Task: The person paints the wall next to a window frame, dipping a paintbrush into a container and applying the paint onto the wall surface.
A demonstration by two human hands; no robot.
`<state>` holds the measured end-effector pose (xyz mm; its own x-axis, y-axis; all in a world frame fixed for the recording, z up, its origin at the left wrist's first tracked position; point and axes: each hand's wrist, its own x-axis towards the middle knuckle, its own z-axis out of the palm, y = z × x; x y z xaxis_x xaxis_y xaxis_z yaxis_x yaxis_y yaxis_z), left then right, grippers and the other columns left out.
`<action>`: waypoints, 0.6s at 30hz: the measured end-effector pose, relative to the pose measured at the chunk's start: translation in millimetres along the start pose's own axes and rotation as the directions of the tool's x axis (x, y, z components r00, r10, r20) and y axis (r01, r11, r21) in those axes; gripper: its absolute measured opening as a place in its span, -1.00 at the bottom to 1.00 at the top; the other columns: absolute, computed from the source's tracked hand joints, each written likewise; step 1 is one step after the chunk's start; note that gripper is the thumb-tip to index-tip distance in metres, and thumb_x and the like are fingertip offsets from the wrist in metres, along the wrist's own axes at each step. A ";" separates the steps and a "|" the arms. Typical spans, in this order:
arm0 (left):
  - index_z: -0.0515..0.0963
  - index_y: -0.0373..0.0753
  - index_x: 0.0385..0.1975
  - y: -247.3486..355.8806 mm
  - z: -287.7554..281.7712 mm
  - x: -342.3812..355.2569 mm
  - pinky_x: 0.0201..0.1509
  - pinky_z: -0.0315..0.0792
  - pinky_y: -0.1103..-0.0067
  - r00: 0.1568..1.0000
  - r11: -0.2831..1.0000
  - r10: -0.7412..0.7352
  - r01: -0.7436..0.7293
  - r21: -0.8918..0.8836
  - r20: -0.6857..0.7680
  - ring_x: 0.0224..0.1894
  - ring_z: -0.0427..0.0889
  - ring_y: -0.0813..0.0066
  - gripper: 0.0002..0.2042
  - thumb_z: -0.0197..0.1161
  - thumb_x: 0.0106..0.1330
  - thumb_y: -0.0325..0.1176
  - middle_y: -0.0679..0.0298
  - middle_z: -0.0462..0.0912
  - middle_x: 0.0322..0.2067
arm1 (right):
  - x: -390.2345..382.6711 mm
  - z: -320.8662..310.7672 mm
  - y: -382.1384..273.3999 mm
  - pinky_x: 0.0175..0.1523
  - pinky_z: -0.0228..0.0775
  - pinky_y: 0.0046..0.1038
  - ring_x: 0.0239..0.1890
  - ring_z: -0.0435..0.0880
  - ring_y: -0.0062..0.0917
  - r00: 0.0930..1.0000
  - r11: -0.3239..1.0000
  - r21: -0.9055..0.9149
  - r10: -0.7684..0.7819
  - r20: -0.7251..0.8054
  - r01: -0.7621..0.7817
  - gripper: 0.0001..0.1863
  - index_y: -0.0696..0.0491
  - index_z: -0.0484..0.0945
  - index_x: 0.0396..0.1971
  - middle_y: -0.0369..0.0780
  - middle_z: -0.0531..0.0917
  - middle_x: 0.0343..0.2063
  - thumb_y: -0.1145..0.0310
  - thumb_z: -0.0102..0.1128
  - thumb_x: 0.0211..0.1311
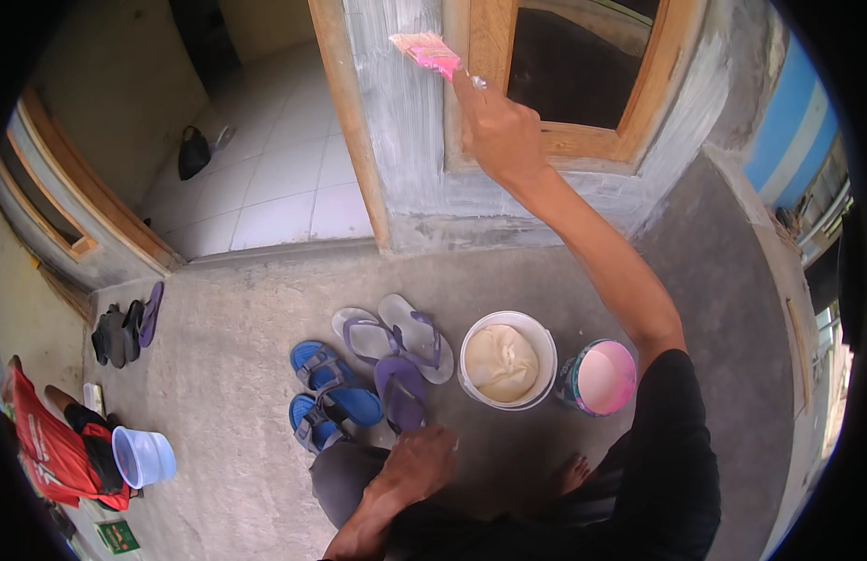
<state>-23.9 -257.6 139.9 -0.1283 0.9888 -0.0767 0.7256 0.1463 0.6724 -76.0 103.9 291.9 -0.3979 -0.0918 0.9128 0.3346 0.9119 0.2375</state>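
My right hand (503, 131) is stretched up and closed around a paintbrush (433, 58) with pink paint over its middle and pale bristles. The bristles are at the grey wall strip (386, 112), streaked with white, between the doorway and the wooden window frame (489, 47). Whether they press on the wall is hard to tell. Low in front of me, by my knee, my left hand (419, 467) has its fingers curled in; what they hold, if anything, is hidden. Below my right arm stand a white bucket (464, 374) with a cream-coloured bag inside and a pink-smeared paint can (601, 379) holding pale liquid.
Blue sandals (358, 407) and grey-purple flip-flops (416, 341) lie left of the bucket. More footwear (115, 332) sits by the left wall. A light blue pail (143, 456) stands beside a person in a red shirt (55, 449). The open doorway shows a tiled floor (274, 201).
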 end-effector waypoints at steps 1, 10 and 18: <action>0.50 -0.29 -0.34 0.3 -0.2 0.2 -0.21 0.50 0.18 1.000 1.000 0.000 0.000 0.002 -0.007 -0.29 0.62 -0.02 -0.86 0.17 0.10 -0.44 0.06 0.57 -0.40 | -19.5 10.7 -3.2 -0.53 0.55 -0.37 -0.60 0.68 -0.32 0.995 0.999 -0.028 -0.017 0.100 0.020 -0.59 0.33 0.50 -0.07 -0.03 0.61 -0.43 0.58 0.11 -0.01; 0.50 -0.30 -0.26 -3.6 2.0 -4.7 -0.09 0.48 0.19 0.998 0.999 -0.031 0.029 0.044 0.055 -0.24 0.61 -0.09 -0.84 0.05 0.24 -0.40 -0.02 0.59 -0.33 | -197.2 77.6 -67.3 -0.39 0.61 -0.27 -0.45 0.74 -0.23 0.710 0.991 0.118 -0.036 0.703 -0.067 -0.88 0.25 0.61 -0.51 0.02 0.64 -0.54 0.55 0.09 0.02; 0.52 -0.23 -0.21 -23.8 26.2 0.0 -0.04 0.49 0.17 0.993 0.998 -0.022 0.016 0.054 0.114 -0.12 0.61 -0.03 -0.80 0.06 0.28 -0.30 0.00 0.61 -0.25 | 29.8 23.4 -6.0 -0.31 0.49 -0.11 -0.45 0.65 -0.01 0.869 0.979 0.160 0.035 0.493 -0.130 -0.87 0.29 0.61 -0.62 0.15 0.60 -0.56 0.55 0.22 0.01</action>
<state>-23.5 -260.3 104.6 -0.0668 0.9823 -0.1750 0.7587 0.1639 0.6305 -109.9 105.0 309.9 -0.7551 0.1492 0.6384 0.2425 0.9682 0.0607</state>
